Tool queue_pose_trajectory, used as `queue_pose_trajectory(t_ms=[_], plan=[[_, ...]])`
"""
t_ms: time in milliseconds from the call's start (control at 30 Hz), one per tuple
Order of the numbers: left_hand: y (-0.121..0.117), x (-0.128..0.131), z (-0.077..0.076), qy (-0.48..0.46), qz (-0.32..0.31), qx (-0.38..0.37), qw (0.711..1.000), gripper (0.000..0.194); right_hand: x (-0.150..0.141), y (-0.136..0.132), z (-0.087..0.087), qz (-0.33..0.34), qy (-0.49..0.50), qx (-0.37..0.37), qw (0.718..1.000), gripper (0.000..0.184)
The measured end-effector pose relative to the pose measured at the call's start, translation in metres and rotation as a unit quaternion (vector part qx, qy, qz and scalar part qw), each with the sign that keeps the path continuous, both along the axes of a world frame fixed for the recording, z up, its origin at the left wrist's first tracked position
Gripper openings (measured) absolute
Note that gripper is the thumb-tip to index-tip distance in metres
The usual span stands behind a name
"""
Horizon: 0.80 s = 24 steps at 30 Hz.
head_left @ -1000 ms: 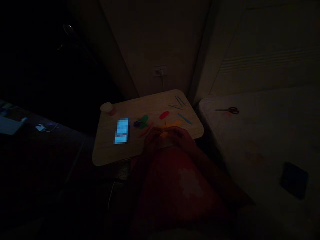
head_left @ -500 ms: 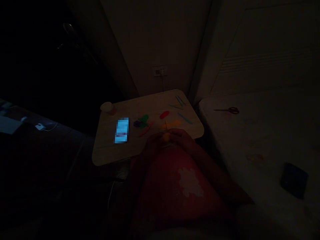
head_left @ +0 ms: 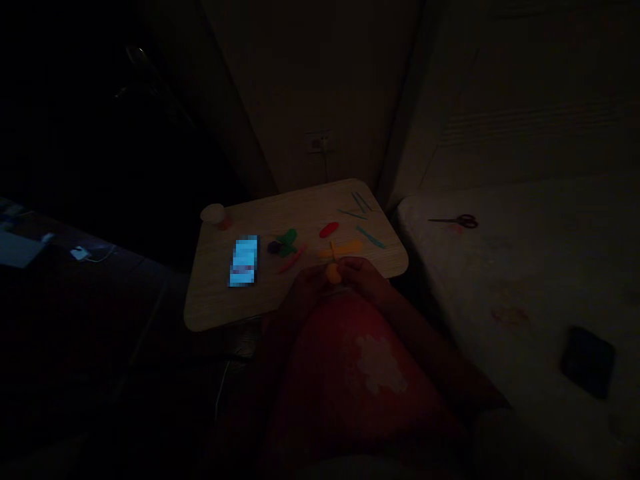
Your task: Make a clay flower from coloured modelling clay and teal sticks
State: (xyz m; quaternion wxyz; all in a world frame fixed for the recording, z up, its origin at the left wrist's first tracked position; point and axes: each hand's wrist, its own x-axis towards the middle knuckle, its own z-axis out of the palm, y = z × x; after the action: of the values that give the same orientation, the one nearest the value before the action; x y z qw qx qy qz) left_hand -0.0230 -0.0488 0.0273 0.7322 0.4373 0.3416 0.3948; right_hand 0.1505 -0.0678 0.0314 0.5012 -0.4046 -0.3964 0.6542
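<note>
The room is very dark. Both my hands meet at the near edge of a small wooden table [head_left: 215,303]. My left hand [head_left: 306,288] and my right hand [head_left: 361,277] pinch a small orange lump [head_left: 332,271] between them. Just beyond it on the table lies an orange piece with a thin stick [head_left: 341,249]. A red piece [head_left: 329,230], a green piece [head_left: 287,241] with a dark purple blob [head_left: 273,247], and a red stick [head_left: 294,259] lie further out.
A lit phone [head_left: 245,260] lies on the table's left half, a small white-lidded jar [head_left: 214,215] at its far left corner, thin teal sticks [head_left: 361,203] at the far right. Scissors [head_left: 456,221] and a dark flat object [head_left: 587,361] rest on the bed to the right.
My hands have drawn slightly apart, and the orange lump now shows more plainly between the fingertips. Nothing on the table has moved.
</note>
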Motion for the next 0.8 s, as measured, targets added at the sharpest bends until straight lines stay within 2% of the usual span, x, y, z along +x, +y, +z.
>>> queue_pose_trajectory(t_ms=[200,433,533,667,800], plan=[[0.015,0.004,-0.005,0.033,0.011,0.061,0.998,0.042,-0.008,0.011,0.0,-0.022,0.026,0.007,0.999,0.045],[0.019,0.009,-0.015,-0.022,0.025,0.018,0.999,0.038,-0.013,0.015,-0.002,-0.049,0.076,0.0,0.996,0.043],[0.015,0.01,-0.014,-0.024,0.063,0.008,0.998,0.035,-0.013,0.011,-0.002,-0.047,0.08,0.002,0.996,0.042],[0.013,0.013,-0.01,-0.086,0.048,-0.029,0.995,0.036,-0.014,0.008,0.0,-0.036,0.059,0.009,0.998,0.036],[0.014,0.012,-0.01,-0.104,0.067,-0.037,0.992,0.035,-0.018,0.011,0.001,-0.025,0.053,-0.002,0.998,0.036]])
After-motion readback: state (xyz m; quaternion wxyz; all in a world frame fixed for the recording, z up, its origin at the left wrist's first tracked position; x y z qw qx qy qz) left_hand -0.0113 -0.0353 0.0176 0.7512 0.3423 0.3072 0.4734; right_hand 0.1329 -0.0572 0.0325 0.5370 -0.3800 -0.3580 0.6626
